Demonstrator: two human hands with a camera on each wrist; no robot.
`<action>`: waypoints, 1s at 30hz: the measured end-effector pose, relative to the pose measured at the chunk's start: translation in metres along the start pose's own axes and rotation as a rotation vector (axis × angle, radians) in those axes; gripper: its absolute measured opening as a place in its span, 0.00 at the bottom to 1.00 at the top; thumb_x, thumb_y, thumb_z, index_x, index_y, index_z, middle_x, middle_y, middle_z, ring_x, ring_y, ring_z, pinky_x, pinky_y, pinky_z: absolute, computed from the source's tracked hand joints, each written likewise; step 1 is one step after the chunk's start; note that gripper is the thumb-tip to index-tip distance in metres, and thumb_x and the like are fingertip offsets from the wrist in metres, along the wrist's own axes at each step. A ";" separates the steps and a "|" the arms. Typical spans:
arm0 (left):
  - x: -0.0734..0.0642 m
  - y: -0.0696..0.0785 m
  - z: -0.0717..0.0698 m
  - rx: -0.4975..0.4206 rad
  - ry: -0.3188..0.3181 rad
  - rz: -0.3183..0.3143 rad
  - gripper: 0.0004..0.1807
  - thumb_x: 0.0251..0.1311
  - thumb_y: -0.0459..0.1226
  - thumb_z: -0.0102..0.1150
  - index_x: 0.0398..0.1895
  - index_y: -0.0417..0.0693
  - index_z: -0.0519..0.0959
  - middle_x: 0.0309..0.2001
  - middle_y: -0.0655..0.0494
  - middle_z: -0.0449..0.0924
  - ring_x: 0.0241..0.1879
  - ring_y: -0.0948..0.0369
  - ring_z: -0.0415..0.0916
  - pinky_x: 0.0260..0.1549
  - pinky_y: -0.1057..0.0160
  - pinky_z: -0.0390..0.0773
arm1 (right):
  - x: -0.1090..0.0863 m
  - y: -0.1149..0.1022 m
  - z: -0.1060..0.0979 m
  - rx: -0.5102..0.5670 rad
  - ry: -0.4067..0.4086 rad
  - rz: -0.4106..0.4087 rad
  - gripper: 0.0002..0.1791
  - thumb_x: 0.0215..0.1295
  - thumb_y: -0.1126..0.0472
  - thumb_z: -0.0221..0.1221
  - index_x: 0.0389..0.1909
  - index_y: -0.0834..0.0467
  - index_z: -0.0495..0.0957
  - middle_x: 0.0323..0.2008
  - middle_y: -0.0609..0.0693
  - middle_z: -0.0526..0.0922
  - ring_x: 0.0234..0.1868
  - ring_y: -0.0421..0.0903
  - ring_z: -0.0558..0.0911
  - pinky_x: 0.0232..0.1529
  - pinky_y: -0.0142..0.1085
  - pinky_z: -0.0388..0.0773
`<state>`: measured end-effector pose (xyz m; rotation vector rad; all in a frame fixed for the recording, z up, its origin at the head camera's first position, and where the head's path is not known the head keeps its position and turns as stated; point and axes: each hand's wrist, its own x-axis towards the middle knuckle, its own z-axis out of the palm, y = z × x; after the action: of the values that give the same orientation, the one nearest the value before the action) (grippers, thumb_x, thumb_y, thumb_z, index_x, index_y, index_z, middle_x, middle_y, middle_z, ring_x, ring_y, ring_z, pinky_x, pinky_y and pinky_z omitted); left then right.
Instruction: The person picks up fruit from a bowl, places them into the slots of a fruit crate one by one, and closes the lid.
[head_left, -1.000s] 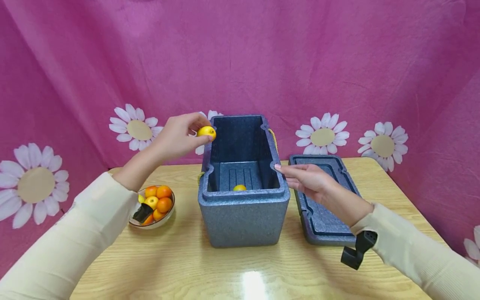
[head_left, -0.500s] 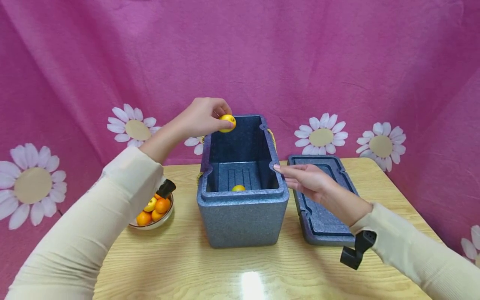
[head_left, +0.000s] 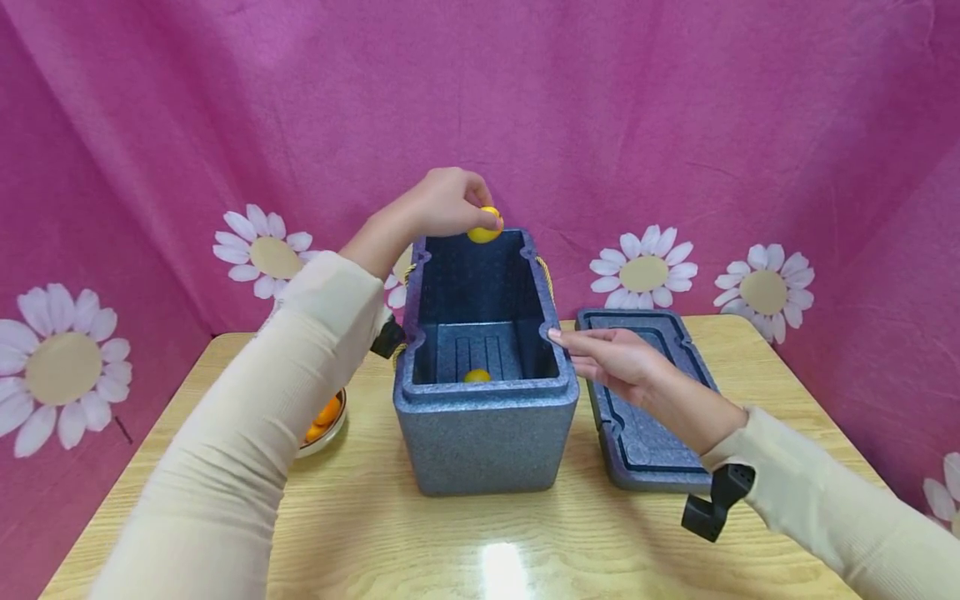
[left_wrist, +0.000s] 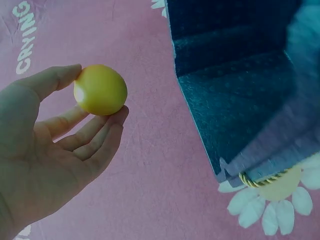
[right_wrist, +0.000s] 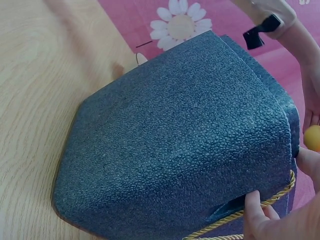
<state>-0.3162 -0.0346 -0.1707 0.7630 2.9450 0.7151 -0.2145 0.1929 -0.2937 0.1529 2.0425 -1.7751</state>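
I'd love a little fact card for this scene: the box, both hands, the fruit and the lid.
Box: grey, uncovered, standing on the table
Left hand: pinches a round yellow fruit near the box's far end
Right hand: touches the box's right side
Inside box: another yellow fruit visible
Bowl: left of box, oranges showing, partly hidden by a sleeve
Lid: flat, right of box
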 end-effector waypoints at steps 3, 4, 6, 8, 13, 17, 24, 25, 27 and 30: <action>0.009 0.002 0.003 -0.025 0.005 -0.016 0.19 0.60 0.45 0.58 0.48 0.42 0.79 0.46 0.48 0.79 0.43 0.58 0.72 0.39 0.67 0.73 | -0.001 0.000 0.000 0.003 0.002 0.000 0.42 0.68 0.49 0.55 0.72 0.69 0.50 0.75 0.60 0.54 0.75 0.57 0.57 0.75 0.45 0.52; 0.013 0.002 0.005 -0.030 0.008 -0.016 0.19 0.60 0.45 0.58 0.48 0.42 0.79 0.45 0.48 0.79 0.42 0.58 0.71 0.38 0.67 0.73 | -0.002 0.000 0.000 0.001 0.003 -0.001 0.42 0.68 0.49 0.55 0.72 0.68 0.50 0.75 0.60 0.54 0.75 0.57 0.57 0.75 0.46 0.52; 0.019 0.001 0.009 -0.033 0.011 -0.018 0.19 0.60 0.46 0.58 0.48 0.41 0.79 0.45 0.48 0.79 0.42 0.59 0.70 0.36 0.69 0.71 | -0.003 0.000 0.000 -0.003 0.008 -0.002 0.43 0.67 0.48 0.56 0.72 0.68 0.50 0.75 0.60 0.54 0.75 0.57 0.57 0.75 0.46 0.52; 0.025 -0.001 0.014 -0.034 0.012 -0.023 0.20 0.60 0.46 0.58 0.48 0.41 0.79 0.45 0.48 0.78 0.42 0.59 0.70 0.36 0.70 0.70 | -0.004 0.000 0.001 -0.008 0.014 0.000 0.43 0.67 0.47 0.56 0.73 0.68 0.50 0.75 0.60 0.54 0.75 0.57 0.57 0.76 0.46 0.52; 0.034 -0.010 0.025 -0.026 0.018 -0.060 0.20 0.59 0.46 0.57 0.48 0.40 0.80 0.46 0.47 0.79 0.44 0.58 0.69 0.41 0.67 0.71 | -0.004 0.001 0.004 -0.016 0.019 0.003 0.43 0.66 0.47 0.57 0.72 0.67 0.52 0.75 0.59 0.55 0.75 0.56 0.58 0.76 0.46 0.51; 0.035 -0.017 0.032 -0.046 0.008 -0.099 0.20 0.60 0.46 0.57 0.49 0.40 0.80 0.48 0.46 0.78 0.45 0.57 0.69 0.48 0.62 0.74 | -0.004 0.001 0.006 -0.014 0.020 -0.004 0.41 0.66 0.48 0.57 0.71 0.67 0.54 0.74 0.59 0.56 0.75 0.56 0.59 0.75 0.45 0.53; 0.032 -0.027 0.040 -0.075 -0.034 -0.177 0.20 0.62 0.46 0.58 0.50 0.40 0.79 0.48 0.46 0.78 0.45 0.56 0.69 0.54 0.59 0.76 | -0.005 0.001 0.006 -0.013 0.014 -0.009 0.42 0.66 0.48 0.57 0.71 0.68 0.54 0.74 0.58 0.57 0.75 0.55 0.59 0.75 0.45 0.54; 0.032 -0.028 0.041 -0.080 -0.040 -0.184 0.20 0.62 0.45 0.58 0.50 0.40 0.79 0.48 0.46 0.78 0.45 0.56 0.70 0.54 0.59 0.77 | -0.005 0.001 0.006 -0.015 0.014 -0.009 0.42 0.66 0.48 0.57 0.71 0.68 0.54 0.74 0.58 0.57 0.74 0.55 0.59 0.75 0.45 0.54; 0.032 -0.028 0.042 -0.063 -0.053 -0.188 0.20 0.61 0.45 0.59 0.49 0.40 0.80 0.47 0.46 0.78 0.44 0.57 0.70 0.53 0.59 0.77 | -0.005 0.001 0.006 -0.010 0.017 -0.004 0.41 0.66 0.48 0.57 0.71 0.67 0.54 0.74 0.58 0.58 0.74 0.55 0.60 0.75 0.45 0.54; 0.033 -0.027 0.043 -0.031 -0.088 -0.205 0.19 0.60 0.44 0.60 0.49 0.40 0.80 0.48 0.47 0.79 0.45 0.57 0.70 0.54 0.59 0.76 | -0.004 0.001 0.005 -0.010 0.012 -0.005 0.42 0.66 0.48 0.57 0.71 0.67 0.54 0.74 0.58 0.57 0.74 0.55 0.59 0.75 0.44 0.54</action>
<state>-0.3519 -0.0216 -0.2180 0.4673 2.8691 0.6904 -0.2087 0.1888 -0.2935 0.1557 2.0615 -1.7714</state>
